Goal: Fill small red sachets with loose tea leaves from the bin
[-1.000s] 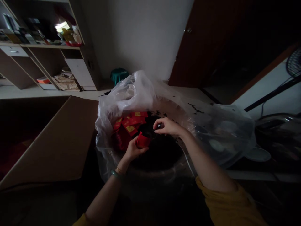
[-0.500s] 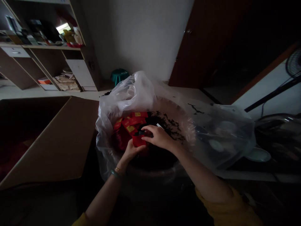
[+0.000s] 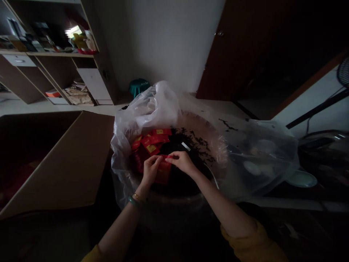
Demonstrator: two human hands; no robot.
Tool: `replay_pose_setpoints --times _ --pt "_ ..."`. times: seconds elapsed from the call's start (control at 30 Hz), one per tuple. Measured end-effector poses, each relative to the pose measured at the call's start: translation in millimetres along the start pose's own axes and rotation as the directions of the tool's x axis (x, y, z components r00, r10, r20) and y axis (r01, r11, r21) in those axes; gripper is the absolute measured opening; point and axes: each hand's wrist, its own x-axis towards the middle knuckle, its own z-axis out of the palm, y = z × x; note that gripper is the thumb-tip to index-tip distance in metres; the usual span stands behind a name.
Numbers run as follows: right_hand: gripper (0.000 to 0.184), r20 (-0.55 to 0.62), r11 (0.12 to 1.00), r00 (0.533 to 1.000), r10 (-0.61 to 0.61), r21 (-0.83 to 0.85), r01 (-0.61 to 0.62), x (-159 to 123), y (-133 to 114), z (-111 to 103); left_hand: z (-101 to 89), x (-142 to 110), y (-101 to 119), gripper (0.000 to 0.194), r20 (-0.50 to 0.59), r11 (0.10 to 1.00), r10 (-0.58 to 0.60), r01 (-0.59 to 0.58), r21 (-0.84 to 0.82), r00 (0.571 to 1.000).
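A small red packet (image 3: 164, 170) hangs upright between both hands over a round basin lined with clear plastic (image 3: 218, 145). My left hand (image 3: 149, 170) pinches its top left corner and my right hand (image 3: 182, 161) pinches its top right. Dark loose leaves (image 3: 196, 140) cover the basin's inside. A pile of red packets with yellow labels (image 3: 151, 142) lies at the basin's left, just beyond my left hand. A small white scoop handle (image 3: 185, 146) pokes out of the leaves behind my right hand.
An open cardboard box (image 3: 62, 160) stands to the left of the basin. Shelves (image 3: 54, 54) with clutter line the far left wall, and a green stool (image 3: 138, 86) sits behind the bag. A brown door (image 3: 231, 47) is at the back. A white dish (image 3: 301, 179) lies right.
My right hand left the scoop in the leaves and came to the packet. The packet, held open in my left hand before, is now flat and stretched between both hands, slightly lower.
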Motion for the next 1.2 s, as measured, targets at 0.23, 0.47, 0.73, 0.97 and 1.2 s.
replay_pose_setpoints --times 0.23,0.47,0.73,0.97,1.2 --pt "0.014 -0.029 0.998 0.998 -0.051 -0.045 0.05 -2.9 6.2 1.7 0.3 -4.4 -1.2 0.048 0.374 0.929 -0.283 0.349 -0.122 0.883" --pt "0.025 -0.19 0.927 0.969 -0.16 -0.367 0.081 20.1 34.3 -40.5 5.5 -2.0 -16.0 0.048 0.312 0.888 -0.379 0.437 -0.143 0.872" --pt "0.042 -0.067 0.843 0.993 0.093 -0.526 -0.114 37.9 95.3 -77.5 6.2 -0.4 -17.7 0.05 0.279 0.901 -0.341 0.397 -0.175 0.898" --pt "0.038 -0.156 0.864 0.988 0.012 -0.496 -0.089 35.1 84.8 -77.3 5.9 0.4 -18.4 0.049 0.296 0.897 -0.337 0.4 -0.187 0.894" --pt "0.053 0.159 0.862 0.978 -0.133 -0.469 0.193 5.5 13.5 -71.3 9.0 -2.5 -13.6 0.05 0.301 0.91 -0.33 0.386 -0.152 0.895"
